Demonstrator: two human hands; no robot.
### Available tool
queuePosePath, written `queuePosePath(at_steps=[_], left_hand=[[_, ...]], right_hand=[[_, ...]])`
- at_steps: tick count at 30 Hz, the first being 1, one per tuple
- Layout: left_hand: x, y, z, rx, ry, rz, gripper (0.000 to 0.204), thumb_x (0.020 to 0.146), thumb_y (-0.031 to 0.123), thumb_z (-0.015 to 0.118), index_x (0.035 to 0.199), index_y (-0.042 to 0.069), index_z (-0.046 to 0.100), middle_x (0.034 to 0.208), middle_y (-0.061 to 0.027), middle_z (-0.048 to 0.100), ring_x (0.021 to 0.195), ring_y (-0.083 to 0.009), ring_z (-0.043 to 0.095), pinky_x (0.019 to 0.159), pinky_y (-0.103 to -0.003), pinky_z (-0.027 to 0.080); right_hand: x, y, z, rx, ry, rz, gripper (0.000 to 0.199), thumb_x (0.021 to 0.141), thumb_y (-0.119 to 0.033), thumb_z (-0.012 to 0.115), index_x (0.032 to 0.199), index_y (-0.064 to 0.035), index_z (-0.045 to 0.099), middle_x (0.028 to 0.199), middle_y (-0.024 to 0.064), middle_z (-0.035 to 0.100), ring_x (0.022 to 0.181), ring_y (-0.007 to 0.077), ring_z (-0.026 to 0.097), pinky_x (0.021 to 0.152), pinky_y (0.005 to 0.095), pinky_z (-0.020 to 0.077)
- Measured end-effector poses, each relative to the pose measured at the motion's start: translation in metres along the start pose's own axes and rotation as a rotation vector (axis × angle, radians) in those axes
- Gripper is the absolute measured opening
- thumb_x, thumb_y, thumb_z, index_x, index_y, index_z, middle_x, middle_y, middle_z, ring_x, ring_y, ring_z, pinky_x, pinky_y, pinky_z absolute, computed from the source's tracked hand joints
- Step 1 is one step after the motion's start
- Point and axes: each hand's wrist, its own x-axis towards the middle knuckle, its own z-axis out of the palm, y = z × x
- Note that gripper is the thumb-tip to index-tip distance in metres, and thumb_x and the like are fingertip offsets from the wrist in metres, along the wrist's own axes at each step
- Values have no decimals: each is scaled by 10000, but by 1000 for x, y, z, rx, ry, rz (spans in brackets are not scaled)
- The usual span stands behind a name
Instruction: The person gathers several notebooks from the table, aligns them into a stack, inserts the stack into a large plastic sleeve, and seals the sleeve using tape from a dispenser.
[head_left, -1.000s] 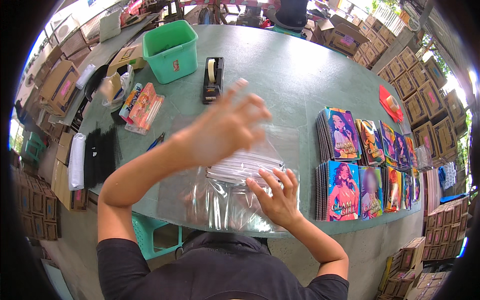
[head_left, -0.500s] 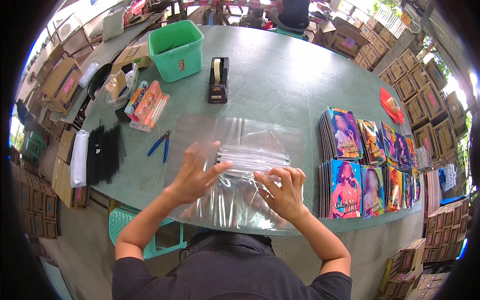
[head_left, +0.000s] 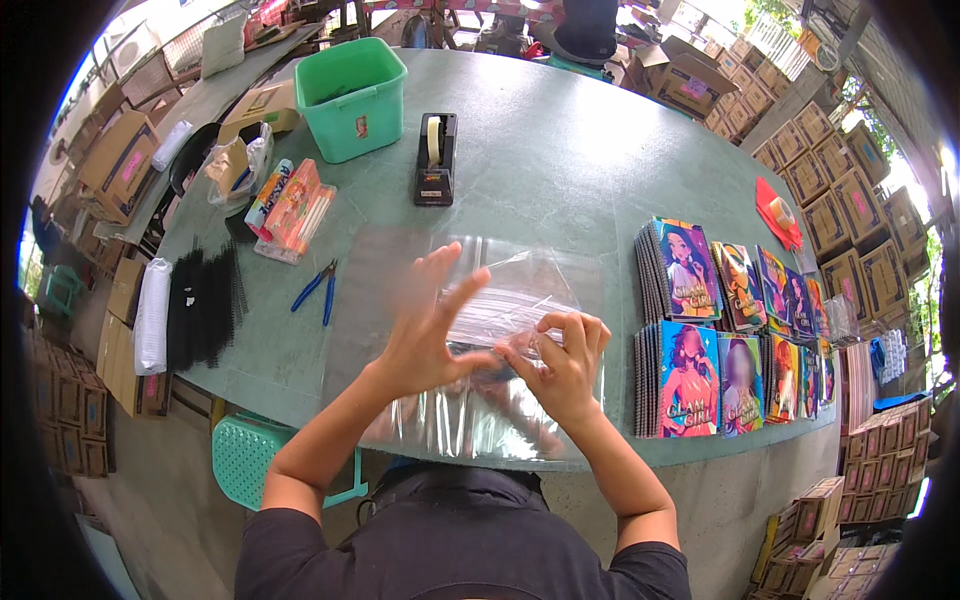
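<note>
Holds left hand (head_left: 420,345) wide by a clear plastic bundle (head_left: 500,312), near on the table (head_left: 560,150), pinching clear film (head_left: 527,343) at its right end with right hand (head_left: 567,368). Has blue-handled pliers (head_left: 329,298) left, spiral notebooks (head_left: 690,385) right, tape dispenser (head_left: 435,175) far.

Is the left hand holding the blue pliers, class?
No, the blue pliers lie on the table, apart from the left hand and to its left.

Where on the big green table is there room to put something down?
The table's biggest bare patch is between the tape holder and notebooks, beyond the clear plastic. A smaller one is between the pink pack and tape holder. It's crowded near the middle front, with the left hand and right hand over the plastic.
</note>
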Motion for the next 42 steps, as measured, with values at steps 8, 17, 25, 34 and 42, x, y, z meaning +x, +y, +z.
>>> queuePosePath(at_steps=[8,17,25,34,42], left_hand=[[21,-31,11,-522,-302,-472,896,551,338,878,1278,40,448,937,-105,629,845,-180,606,774,-304,473],[70,-22,-4,-298,-585,-212,262,625,178,780,827,32,698,738,-86,614,672,-184,584,636,-301,470],[51,12,-12,-129,-527,45,315,691,93,696,982,5,613,795,-99,585,747,-256,562,668,-326,479],[-17,20,11,82,-146,460,108,666,114,604,714,87,511,758,-26,469,815,-172,521,670,-288,481],[-25,-1,23,144,-71,613,100,673,82,656,729,75,573,805,-32,500,835,-182,541,662,-288,484]], right_hand=[[20,2,1,241,153,373,508,600,-323,836,981,-51,640,966,74,564,1003,248,498,917,397,342],[54,70,-6,936,-728,645,452,636,-111,825,1038,5,653,909,9,571,759,81,521,696,235,437],[52,39,-12,213,-496,-67,224,658,-47,664,876,-54,614,844,46,549,833,214,538,738,313,451],[8,6,-55,240,-560,-47,297,839,-55,529,1123,10,590,1245,166,549,1203,310,491,1011,437,366],[23,19,-14,191,-631,-190,473,808,-50,544,1278,-69,497,1386,80,429,1317,248,358,1079,407,285]])
